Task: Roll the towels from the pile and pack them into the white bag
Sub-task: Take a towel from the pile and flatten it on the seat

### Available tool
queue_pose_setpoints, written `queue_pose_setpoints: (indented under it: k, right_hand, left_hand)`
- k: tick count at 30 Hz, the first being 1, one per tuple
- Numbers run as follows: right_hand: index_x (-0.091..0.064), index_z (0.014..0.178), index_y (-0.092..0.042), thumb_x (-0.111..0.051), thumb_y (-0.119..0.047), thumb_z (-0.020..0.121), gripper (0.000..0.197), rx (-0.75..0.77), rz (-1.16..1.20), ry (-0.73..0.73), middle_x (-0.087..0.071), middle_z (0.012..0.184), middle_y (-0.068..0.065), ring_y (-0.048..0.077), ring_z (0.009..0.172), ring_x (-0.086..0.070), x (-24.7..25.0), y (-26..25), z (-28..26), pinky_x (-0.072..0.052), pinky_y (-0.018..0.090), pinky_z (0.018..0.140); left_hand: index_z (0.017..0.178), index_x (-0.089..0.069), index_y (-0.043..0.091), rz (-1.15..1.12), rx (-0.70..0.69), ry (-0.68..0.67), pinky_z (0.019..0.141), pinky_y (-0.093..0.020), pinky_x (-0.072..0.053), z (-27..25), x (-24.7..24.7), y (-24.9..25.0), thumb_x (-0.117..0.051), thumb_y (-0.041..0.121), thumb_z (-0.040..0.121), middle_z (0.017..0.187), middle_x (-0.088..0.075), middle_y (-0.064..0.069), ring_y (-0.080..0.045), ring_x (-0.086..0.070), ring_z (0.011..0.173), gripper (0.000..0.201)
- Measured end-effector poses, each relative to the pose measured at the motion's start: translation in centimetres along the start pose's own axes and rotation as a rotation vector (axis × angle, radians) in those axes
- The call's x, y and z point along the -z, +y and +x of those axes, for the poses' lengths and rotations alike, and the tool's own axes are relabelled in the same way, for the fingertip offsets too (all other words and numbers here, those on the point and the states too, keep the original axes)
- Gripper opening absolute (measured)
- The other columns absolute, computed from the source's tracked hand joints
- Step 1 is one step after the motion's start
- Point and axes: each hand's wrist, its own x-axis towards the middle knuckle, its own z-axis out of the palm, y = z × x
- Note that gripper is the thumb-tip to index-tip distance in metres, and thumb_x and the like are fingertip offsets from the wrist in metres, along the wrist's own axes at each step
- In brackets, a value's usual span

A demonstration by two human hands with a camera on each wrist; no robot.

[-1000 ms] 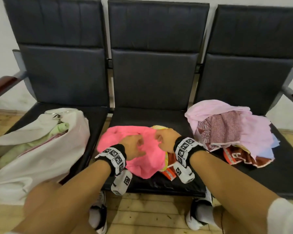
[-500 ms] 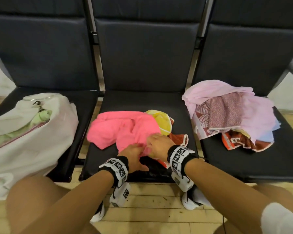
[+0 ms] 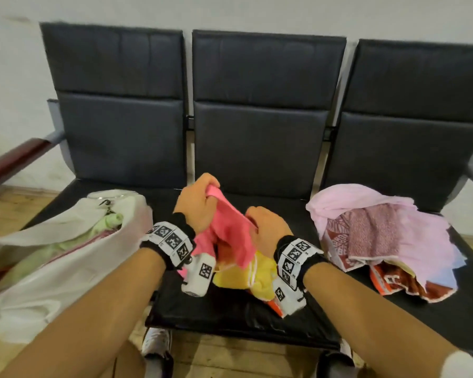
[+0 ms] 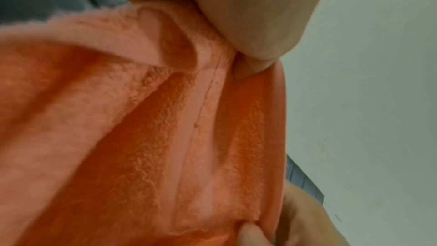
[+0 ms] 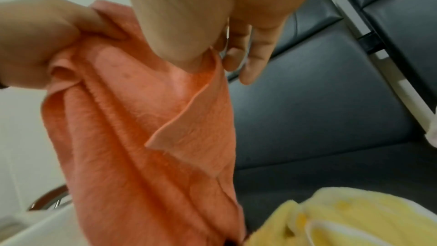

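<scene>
A bright pink towel [image 3: 231,233] hangs lifted above the middle seat, held by both hands along its top edge. My left hand [image 3: 200,200] grips one end at the higher point. My right hand [image 3: 265,225] pinches the edge [image 5: 205,66] lower down, to the right. The pink towel [image 4: 165,137] fills the left wrist view, and the right wrist view shows the pink towel [image 5: 146,137] draped down from both hands. A yellow towel [image 3: 253,276] lies on the seat under it. The white bag [image 3: 55,255] lies open on the left seat with a green towel [image 3: 107,223] inside.
The towel pile [image 3: 380,236], pink, patterned maroon and orange pieces, sits on the right seat. Three black chairs stand joined in a row; the middle backrest [image 3: 260,143] is close behind the hands. A wooden armrest [image 3: 14,162] juts out at far left. Wooden floor and shoes lie below.
Both hands lifted the pink towel off the middle seat, the left hand rising higher and farther back. The yellow towel underneath is now uncovered.
</scene>
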Motion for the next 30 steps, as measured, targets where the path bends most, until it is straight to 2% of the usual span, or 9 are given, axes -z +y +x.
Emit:
queue_pose_setpoints:
  k: [3, 7, 10, 15, 19, 21, 25, 27, 30]
  right_hand:
    - [-0.039, 0.077, -0.026, -0.050, -0.017, 0.085, 0.016, -0.071, 0.022, 0.141, -0.041, 0.085, -0.008, 0.018, 0.072, -0.046, 1.7, -1.2, 1.1, -0.034, 0.032, 0.061]
    - [-0.039, 0.076, -0.025, -0.049, -0.009, 0.085, 0.021, -0.197, 0.118, 0.172, -0.051, 0.075, -0.002, 0.022, 0.065, -0.049, 3.6, -2.4, 2.1, -0.033, 0.029, 0.053]
    - [-0.045, 0.088, -0.027, -0.048, -0.012, 0.089, 0.016, -0.187, 0.217, 0.202, -0.057, 0.079, 0.000, 0.021, 0.069, -0.056, 5.3, -3.0, 2.7, -0.046, 0.031, 0.061]
    - [-0.054, 0.091, -0.029, -0.044, -0.012, 0.087, 0.020, -0.104, 0.354, 0.400, -0.063, 0.082, 0.001, 0.025, 0.075, -0.062, 10.4, -3.9, 3.7, -0.055, 0.039, 0.072]
    - [-0.062, 0.100, -0.025, -0.038, 0.004, 0.079, 0.044, -0.015, 0.486, 0.702, -0.062, 0.087, -0.009, 0.025, 0.080, -0.066, 15.3, -4.3, 3.6, -0.058, 0.040, 0.074]
    - [-0.067, 0.105, -0.016, -0.040, 0.010, 0.075, 0.048, 0.039, 0.480, 0.858, -0.066, 0.098, -0.003, 0.023, 0.094, -0.065, 17.8, -4.6, 3.6, -0.051, 0.026, 0.089]
    - [-0.069, 0.105, -0.011, -0.043, 0.001, 0.074, 0.042, 0.061, 0.474, 1.100, -0.064, 0.106, 0.000, 0.010, 0.097, -0.055, 22.5, -5.1, 2.9, -0.040, 0.018, 0.093]
    - [-0.070, 0.099, -0.012, -0.047, -0.010, 0.077, 0.032, 0.026, 0.487, 1.132, -0.062, 0.100, -0.003, 0.009, 0.090, -0.054, 23.3, -4.4, 2.5, -0.041, 0.017, 0.085]
    - [-0.070, 0.092, -0.013, -0.063, -0.016, 0.083, 0.012, -0.072, 0.301, 0.945, -0.064, 0.092, 0.000, 0.015, 0.084, -0.056, 21.5, -1.7, 1.9, -0.037, 0.020, 0.078]
  left_hand:
    - [0.093, -0.062, 0.023, -0.001, -0.032, 0.071, 0.075, -0.031, -0.046, 1.0, 3.9, 1.6, -0.046, 0.022, 0.075, 0.085, -0.067, 0.004, -0.018, -0.061, 0.082, 0.024]
    - [0.078, -0.061, 0.022, -0.071, -0.073, 0.251, 0.063, -0.021, -0.036, 2.2, 8.0, 3.7, -0.045, 0.025, 0.076, 0.072, -0.062, 0.010, -0.010, -0.056, 0.071, 0.016]
    - [0.077, -0.061, 0.019, -0.041, -0.084, 0.363, 0.066, -0.027, -0.039, 2.9, 10.8, 4.5, -0.048, 0.027, 0.074, 0.072, -0.062, 0.006, -0.016, -0.056, 0.072, 0.016]
    - [0.084, -0.061, 0.024, 0.123, 0.075, 0.329, 0.071, -0.031, -0.041, 3.0, 14.1, 3.0, -0.049, 0.043, 0.071, 0.081, -0.065, 0.003, -0.024, -0.057, 0.078, 0.026]
    - [0.094, -0.064, 0.023, 0.190, 0.044, 0.288, 0.077, -0.035, -0.045, 3.7, 15.0, 1.6, -0.054, 0.020, 0.089, 0.092, -0.067, 0.000, -0.030, -0.061, 0.091, 0.012]
    - [0.104, -0.068, 0.020, 0.176, -0.065, 0.327, 0.088, -0.036, -0.047, 4.3, 15.2, 1.7, -0.054, 0.009, 0.087, 0.106, -0.069, -0.005, -0.030, -0.062, 0.101, 0.025]
    - [0.106, -0.070, 0.018, 0.086, -0.154, 0.498, 0.084, -0.027, -0.043, 5.6, 15.8, 3.7, -0.053, 0.005, 0.088, 0.101, -0.071, -0.003, -0.022, -0.063, 0.092, 0.028]
    - [0.105, -0.070, 0.021, 0.107, -0.129, 0.503, 0.080, -0.030, -0.046, 5.8, 15.6, 4.0, -0.054, 0.009, 0.093, 0.098, -0.071, -0.003, -0.023, -0.063, 0.087, 0.024]
    - [0.101, -0.066, 0.028, 0.176, -0.030, 0.373, 0.081, -0.039, -0.052, 5.7, 14.0, 3.2, -0.050, 0.014, 0.095, 0.097, -0.071, -0.003, -0.029, -0.066, 0.088, 0.022]
